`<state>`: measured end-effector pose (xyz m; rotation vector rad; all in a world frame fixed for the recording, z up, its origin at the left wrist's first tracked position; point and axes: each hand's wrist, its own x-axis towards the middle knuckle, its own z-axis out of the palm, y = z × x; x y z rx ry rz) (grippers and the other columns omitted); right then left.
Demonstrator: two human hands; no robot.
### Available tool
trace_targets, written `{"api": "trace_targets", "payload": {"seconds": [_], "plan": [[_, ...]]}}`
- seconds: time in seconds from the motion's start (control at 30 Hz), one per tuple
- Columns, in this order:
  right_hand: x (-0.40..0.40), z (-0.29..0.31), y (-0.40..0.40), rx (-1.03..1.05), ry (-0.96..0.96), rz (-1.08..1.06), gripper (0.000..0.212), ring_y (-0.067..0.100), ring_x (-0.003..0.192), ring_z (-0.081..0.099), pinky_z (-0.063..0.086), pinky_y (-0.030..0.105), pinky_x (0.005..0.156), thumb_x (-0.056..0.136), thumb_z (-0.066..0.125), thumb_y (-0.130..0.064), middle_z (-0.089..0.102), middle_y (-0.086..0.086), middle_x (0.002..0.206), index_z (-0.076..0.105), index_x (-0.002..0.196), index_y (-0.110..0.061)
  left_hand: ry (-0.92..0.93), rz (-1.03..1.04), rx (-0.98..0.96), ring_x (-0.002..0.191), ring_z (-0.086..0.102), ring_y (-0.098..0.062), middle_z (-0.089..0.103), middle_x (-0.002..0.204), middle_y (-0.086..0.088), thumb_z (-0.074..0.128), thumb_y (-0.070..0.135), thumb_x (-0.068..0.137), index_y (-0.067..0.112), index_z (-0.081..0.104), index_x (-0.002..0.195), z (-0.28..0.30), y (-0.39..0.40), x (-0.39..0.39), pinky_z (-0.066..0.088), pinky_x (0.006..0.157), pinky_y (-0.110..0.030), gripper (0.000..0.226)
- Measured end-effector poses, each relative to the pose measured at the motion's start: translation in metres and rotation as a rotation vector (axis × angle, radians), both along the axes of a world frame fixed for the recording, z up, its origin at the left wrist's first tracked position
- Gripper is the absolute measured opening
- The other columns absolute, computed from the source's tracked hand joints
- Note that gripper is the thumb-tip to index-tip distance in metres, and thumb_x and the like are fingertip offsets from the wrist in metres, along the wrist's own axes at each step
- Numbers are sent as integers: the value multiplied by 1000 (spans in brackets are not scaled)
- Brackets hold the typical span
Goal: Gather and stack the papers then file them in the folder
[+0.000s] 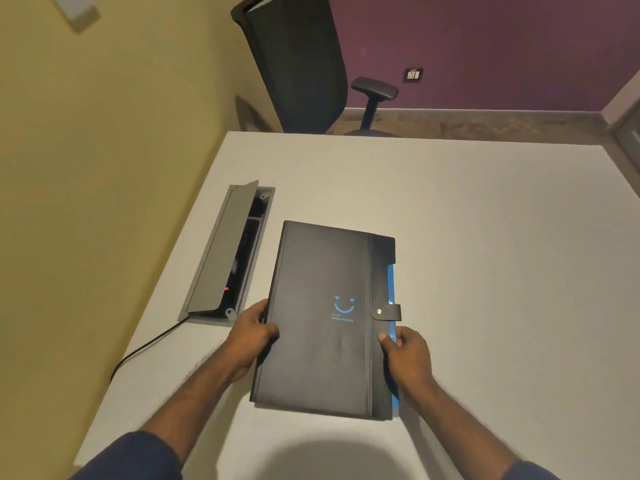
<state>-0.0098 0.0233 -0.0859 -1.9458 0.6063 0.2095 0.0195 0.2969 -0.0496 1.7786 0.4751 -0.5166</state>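
A black folder with a blue smiley logo lies closed on the white table, its snap strap fastened at the right edge. A blue strip shows along that right edge. My left hand grips the folder's left spine side, thumb on the cover. My right hand holds the right edge below the strap, thumb on top. No loose papers are visible; whatever is inside the folder is hidden.
An open grey cable box is set into the table to the left of the folder, with a black cable running off the table's left edge. A black office chair stands beyond the far edge. A yellow wall is on the left.
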Motion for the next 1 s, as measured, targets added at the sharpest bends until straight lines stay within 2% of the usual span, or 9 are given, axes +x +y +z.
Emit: {"api": "trace_targets", "payload": {"seconds": [0.13,0.2,0.27,0.33,0.43,0.6,0.67,0.83,1.0], "plan": [[20,-2,27,-42,8,51,47,13,49,28,27,27,49,87,65,-13,33,-4,53,30,56,-17,3,140,81,97,68,-20,68,121,-6,62,-8,90,12,56,136,-15,27,3,59,78,-30,50],[26,-7,39,-84,45,87,46,13,48,32,29,27,48,87,66,-15,38,-4,54,32,56,-17,4,190,152,110,65,-26,61,136,-11,64,-6,90,11,55,139,-25,34,1,56,91,-36,53],[27,-13,50,-130,94,144,37,16,54,44,36,29,52,88,66,-19,52,1,62,43,60,-14,9,216,228,118,60,-29,56,143,-11,63,-6,90,10,51,143,-33,36,-1,51,96,-36,56],[26,-19,58,-176,144,192,30,21,65,52,39,29,60,89,65,-23,61,7,77,49,66,-13,6,252,271,119,60,-31,58,141,-12,59,-9,91,9,50,144,-38,36,-3,50,96,-34,57],[23,-24,67,-275,217,265,30,24,75,53,39,29,65,90,64,-29,58,8,87,49,69,-16,-10,258,321,116,61,-30,61,136,-15,56,-13,89,3,50,142,-43,35,-6,46,94,-28,56],[27,-22,73,-389,264,321,36,32,100,62,47,34,76,90,62,-39,61,12,106,63,103,-5,-63,200,453,111,61,-39,64,123,-26,52,-17,84,-6,56,134,-45,35,-9,49,101,-35,51],[29,-20,74,-433,275,328,38,32,103,61,48,36,80,90,62,-41,61,11,109,63,106,-6,-66,157,507,109,60,-40,62,118,-26,54,-17,80,-5,59,132,-45,36,-9,50,102,-41,53],[31,-19,76,-566,304,378,42,30,109,57,48,38,86,91,58,-47,61,9,113,60,112,-11,-65,101,559,108,57,-38,59,116,-24,59,-14,79,-3,62,128,-49,39,-8,50,101,-39,51],[33,-17,77,-665,318,403,46,29,112,54,45,36,87,89,58,-52,58,7,116,55,113,-12,-46,36,618,120,51,-37,52,130,-22,70,0,81,-3,51,139,-48,38,-8,45,106,-40,62]]}}
